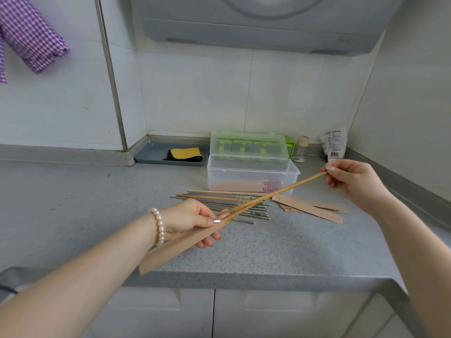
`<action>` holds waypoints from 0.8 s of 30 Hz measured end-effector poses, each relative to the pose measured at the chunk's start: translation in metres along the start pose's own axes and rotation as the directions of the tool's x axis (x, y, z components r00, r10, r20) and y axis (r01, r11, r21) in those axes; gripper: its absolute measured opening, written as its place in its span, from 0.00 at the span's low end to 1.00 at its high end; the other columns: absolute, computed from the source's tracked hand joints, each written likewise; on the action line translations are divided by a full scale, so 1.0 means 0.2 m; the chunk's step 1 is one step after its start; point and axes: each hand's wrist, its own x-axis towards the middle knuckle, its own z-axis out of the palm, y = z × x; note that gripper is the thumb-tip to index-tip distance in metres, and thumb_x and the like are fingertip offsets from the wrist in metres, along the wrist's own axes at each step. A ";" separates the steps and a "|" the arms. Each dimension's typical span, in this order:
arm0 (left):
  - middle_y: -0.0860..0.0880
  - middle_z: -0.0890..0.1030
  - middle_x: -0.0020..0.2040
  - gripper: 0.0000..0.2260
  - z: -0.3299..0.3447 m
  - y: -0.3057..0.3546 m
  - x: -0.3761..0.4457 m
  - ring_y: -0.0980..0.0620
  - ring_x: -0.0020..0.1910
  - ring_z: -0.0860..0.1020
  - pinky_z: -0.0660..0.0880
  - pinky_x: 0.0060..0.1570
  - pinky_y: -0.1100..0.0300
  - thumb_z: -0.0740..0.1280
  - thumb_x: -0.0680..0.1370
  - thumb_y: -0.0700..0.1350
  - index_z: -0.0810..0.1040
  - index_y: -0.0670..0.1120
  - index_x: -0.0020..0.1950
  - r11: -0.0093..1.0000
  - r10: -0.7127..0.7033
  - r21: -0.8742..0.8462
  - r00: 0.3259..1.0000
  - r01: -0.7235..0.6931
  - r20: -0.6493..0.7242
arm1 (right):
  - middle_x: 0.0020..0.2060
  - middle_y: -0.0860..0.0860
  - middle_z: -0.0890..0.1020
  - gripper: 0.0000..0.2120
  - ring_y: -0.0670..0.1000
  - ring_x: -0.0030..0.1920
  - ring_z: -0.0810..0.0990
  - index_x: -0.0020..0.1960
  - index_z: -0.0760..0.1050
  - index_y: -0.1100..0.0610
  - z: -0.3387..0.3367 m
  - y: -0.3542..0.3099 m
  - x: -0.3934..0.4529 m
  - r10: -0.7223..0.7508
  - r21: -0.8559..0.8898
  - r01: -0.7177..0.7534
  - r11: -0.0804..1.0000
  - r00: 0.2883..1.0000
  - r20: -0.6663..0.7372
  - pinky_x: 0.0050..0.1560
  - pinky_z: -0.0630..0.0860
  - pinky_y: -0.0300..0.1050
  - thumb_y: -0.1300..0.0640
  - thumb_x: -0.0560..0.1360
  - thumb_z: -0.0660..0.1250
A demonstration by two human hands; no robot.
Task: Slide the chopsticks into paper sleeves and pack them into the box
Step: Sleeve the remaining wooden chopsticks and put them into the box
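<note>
My left hand point(190, 219) grips a tan paper sleeve point(175, 247) by its open end, above the counter's front edge. My right hand point(351, 181) pinches the far end of a pair of wooden chopsticks point(275, 193), whose tips sit at the sleeve's mouth. Beneath them a pile of loose chopsticks point(227, 203), wooden and metal, lies on the counter. More empty sleeves point(312, 208) lie to its right. Behind stands a clear plastic box point(251, 176) with its lid up; sleeved chopsticks lie inside.
A grey tray point(151, 154) with a yellow and black cloth sits at the back left corner. A small jar point(302, 145) and a white packet point(335, 145) stand at the back right. The grey counter's front edge point(244, 279) runs below my hands, cabinets underneath.
</note>
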 end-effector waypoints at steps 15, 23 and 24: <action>0.44 0.84 0.40 0.02 0.01 -0.01 0.01 0.50 0.37 0.83 0.80 0.35 0.61 0.67 0.75 0.37 0.79 0.40 0.46 0.999 0.040 0.038 0.996 -0.037 -0.080 | 0.25 0.48 0.80 0.11 0.43 0.26 0.74 0.40 0.78 0.58 -0.04 -0.08 0.00 -0.137 -0.176 0.133 0.975 0.990 -0.015 0.31 0.73 0.31 0.67 0.77 0.61; 0.43 0.84 0.43 0.03 0.04 0.00 0.02 0.50 0.38 0.84 0.81 0.40 0.58 0.68 0.74 0.37 0.79 0.40 0.47 0.989 0.082 0.133 0.990 -0.067 -0.111 | 0.24 0.48 0.80 0.11 0.43 0.26 0.73 0.40 0.78 0.58 0.00 -0.14 0.00 -0.152 -0.222 0.157 0.962 0.988 0.041 0.31 0.73 0.32 0.67 0.77 0.62; 0.44 0.85 0.43 0.03 0.04 0.00 0.02 0.50 0.39 0.84 0.81 0.40 0.58 0.68 0.74 0.37 0.79 0.40 0.47 0.987 0.092 0.139 0.991 -0.078 -0.100 | 0.24 0.48 0.80 0.10 0.43 0.26 0.73 0.40 0.78 0.58 0.00 -0.14 0.00 -0.124 -0.221 0.131 0.966 0.991 0.045 0.31 0.73 0.32 0.66 0.77 0.62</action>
